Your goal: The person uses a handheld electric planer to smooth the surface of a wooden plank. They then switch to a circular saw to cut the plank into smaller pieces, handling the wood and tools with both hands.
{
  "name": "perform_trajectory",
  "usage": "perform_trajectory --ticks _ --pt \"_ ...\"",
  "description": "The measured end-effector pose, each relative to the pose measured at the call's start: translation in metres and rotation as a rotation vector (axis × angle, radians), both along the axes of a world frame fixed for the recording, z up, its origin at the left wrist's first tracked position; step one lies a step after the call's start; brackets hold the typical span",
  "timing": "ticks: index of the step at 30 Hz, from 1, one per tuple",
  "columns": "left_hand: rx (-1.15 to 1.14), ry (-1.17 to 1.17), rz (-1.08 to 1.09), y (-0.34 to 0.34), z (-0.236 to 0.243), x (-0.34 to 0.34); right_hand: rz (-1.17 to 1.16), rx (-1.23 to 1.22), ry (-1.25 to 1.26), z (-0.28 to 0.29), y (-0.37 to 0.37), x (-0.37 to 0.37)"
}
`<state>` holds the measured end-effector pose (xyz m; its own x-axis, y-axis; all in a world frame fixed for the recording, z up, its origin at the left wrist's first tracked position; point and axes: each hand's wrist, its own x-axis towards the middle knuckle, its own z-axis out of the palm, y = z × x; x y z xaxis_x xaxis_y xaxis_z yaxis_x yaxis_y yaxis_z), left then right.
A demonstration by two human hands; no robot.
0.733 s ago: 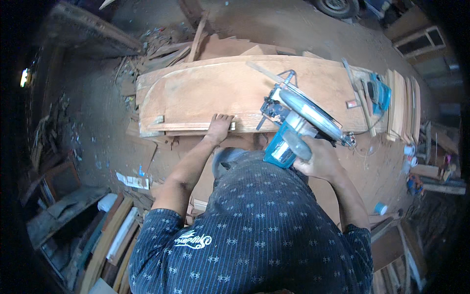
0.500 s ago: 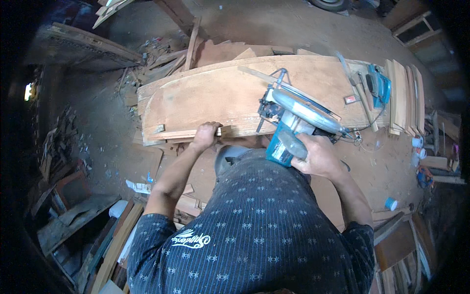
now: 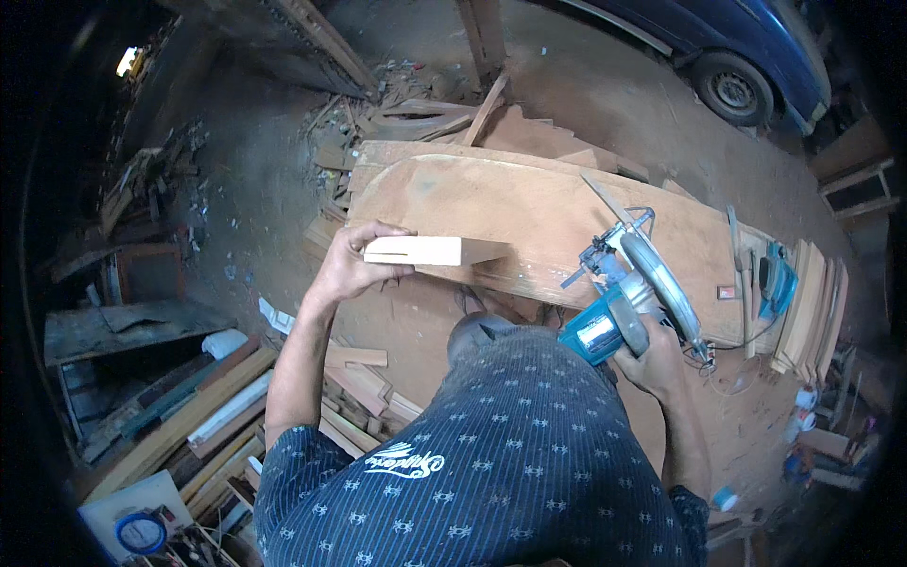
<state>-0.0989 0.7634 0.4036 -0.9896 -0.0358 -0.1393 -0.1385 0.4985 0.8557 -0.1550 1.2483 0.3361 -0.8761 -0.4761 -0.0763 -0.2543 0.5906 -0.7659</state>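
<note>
My left hand point(image 3: 351, 266) grips a short wooden board point(image 3: 416, 249), thumb above and fingers beneath. The board is raised above the near edge of a large wooden panel point(image 3: 529, 203); its pale end carries a narrow slot. My right hand point(image 3: 654, 361) is wrapped round the rear handle of a teal and grey circular saw point(image 3: 595, 329). The saw is tilted over the near right part of the panel, close to my body. Whether its base touches the panel I cannot tell.
A teal power tool point(image 3: 777, 282) lies at the panel's right end, beside stacked wooden slats point(image 3: 811, 307). Wood offcuts point(image 3: 354, 383) litter the floor at left, near a pile of planks point(image 3: 179, 416). A blue car point(image 3: 756, 38) stands at the far right.
My left hand has lifted the wooden board off the panel's near left edge and tipped its end up. The view has swung left; the saw stays in my right hand, farther right in the picture.
</note>
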Motion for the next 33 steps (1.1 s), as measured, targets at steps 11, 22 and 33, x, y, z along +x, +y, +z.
perform_trajectory --ticks 11,22,33 --pt "-0.572 0.161 -0.178 -0.206 -0.146 0.062 -0.132 0.261 -0.067 0.029 -0.112 0.039" --pt "-0.155 -0.088 -0.076 -0.254 -0.302 0.035 -0.323 0.243 -0.281 0.018 -0.178 0.066" --pt "-0.190 -0.039 0.024 -0.282 -0.376 0.018 -0.225 0.389 -0.182 0.042 -0.232 0.058"
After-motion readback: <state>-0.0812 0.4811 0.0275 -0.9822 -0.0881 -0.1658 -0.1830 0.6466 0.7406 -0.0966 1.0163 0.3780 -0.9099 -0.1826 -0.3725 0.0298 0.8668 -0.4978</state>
